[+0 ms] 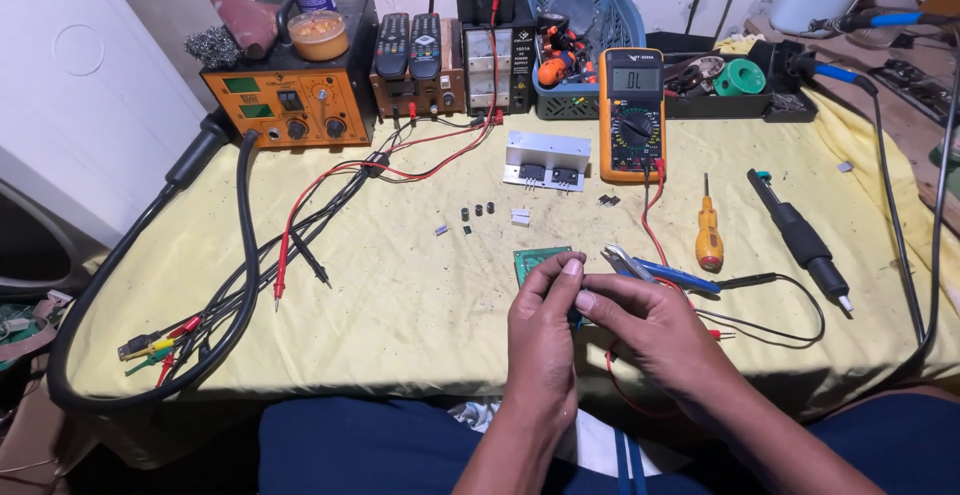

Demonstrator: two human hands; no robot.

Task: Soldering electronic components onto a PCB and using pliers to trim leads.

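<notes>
My left hand [543,323] and my right hand [640,327] meet above the front edge of a yellow-covered bench. Together they pinch a small dark part between the fingertips; the part is mostly hidden, so its kind is unclear. Just beyond the fingers lies a small green circuit board [532,259], partly covered by my left hand. Blue-handled cutters [655,269] rest right behind my right hand.
Yellow multimeter [632,113] with red lead, orange screwdriver [709,240], black soldering iron [803,242], aluminium heatsink [545,162], small loose components [478,212]. At the back stand an orange rework station [290,100], a bench power supply [494,60] and a blue basket [580,45]. Thick black cables [240,255] run down the left.
</notes>
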